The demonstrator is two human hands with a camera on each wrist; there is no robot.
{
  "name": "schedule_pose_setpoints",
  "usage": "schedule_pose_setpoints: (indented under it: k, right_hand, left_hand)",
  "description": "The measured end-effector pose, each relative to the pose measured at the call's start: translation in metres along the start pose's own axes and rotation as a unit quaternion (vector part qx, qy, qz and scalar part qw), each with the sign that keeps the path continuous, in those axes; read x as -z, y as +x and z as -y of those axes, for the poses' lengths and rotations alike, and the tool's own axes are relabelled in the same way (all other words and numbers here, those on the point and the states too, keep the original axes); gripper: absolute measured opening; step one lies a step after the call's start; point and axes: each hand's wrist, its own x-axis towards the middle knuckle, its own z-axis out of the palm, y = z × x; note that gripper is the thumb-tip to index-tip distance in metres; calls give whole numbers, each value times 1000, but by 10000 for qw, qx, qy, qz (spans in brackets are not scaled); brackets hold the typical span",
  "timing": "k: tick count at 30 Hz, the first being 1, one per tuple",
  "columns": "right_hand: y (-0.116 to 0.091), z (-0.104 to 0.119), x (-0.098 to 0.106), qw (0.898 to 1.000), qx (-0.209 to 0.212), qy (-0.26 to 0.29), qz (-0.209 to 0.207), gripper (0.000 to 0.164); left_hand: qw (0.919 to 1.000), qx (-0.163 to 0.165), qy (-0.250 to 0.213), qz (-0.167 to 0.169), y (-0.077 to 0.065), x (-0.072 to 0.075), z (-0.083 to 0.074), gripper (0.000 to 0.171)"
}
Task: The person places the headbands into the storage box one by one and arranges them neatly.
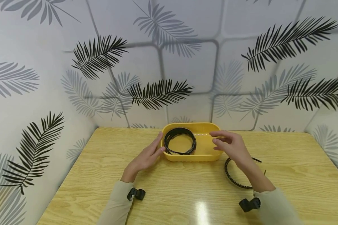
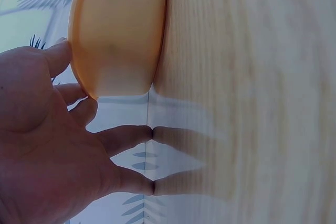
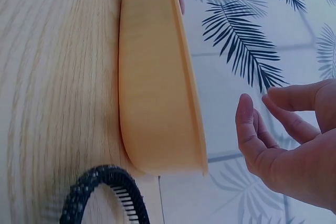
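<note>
A yellow oblong tub [image 1: 183, 158] stands on the table near the wall. Several black toothed headbands [image 1: 193, 144] lie stacked in its left half. My left hand [image 1: 145, 158] is at the tub's left end, with thumb and fingertips against the rim and other fingers spread below, as the left wrist view shows. Over the right end of the tub hovers my right hand [image 1: 233, 147], fingers loosely bent and apart, nothing between them. Another black toothed headband [image 1: 231, 178] lies on the table under the right wrist, partly hidden by it.
The wood-grain table [image 1: 174, 190] reaches back to a wall [image 1: 186, 68] with printed leaves. A second wall rises along the table's left side. Each sleeve cuff carries a small black wrist camera [image 1: 139, 194].
</note>
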Motion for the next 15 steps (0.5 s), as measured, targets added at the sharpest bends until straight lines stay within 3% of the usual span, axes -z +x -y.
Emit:
schedule_pose_setpoints:
  k: [15]
  right_hand:
    - [-51, -9, 32, 9979, 35, -70, -635, 34]
  left_hand:
    - [10000, -30, -87, 20, 1, -1, 3, 66]
